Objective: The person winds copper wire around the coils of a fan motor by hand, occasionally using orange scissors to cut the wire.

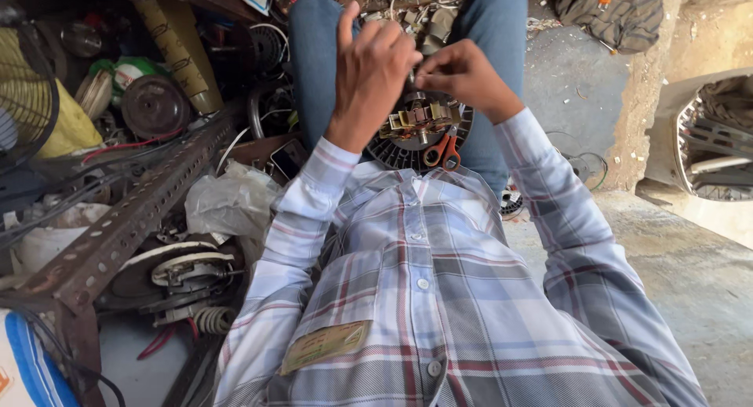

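Fan motor (416, 125), on the lap between the knees, scissors (445, 150) lying on it. Left hand (372, 74) and right hand (463, 76) pinched together over its top; what they pinch cannot be told. Risk: motor sliding off, scissors dropping. Hidden: fingertips, any wire, motor's far side.

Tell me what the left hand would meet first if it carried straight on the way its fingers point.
The left hand points up the picture, away from the body. Straight on, it would probably first meet the clutter of small metal parts lying between the knees; depth is hard to judge from this single view.
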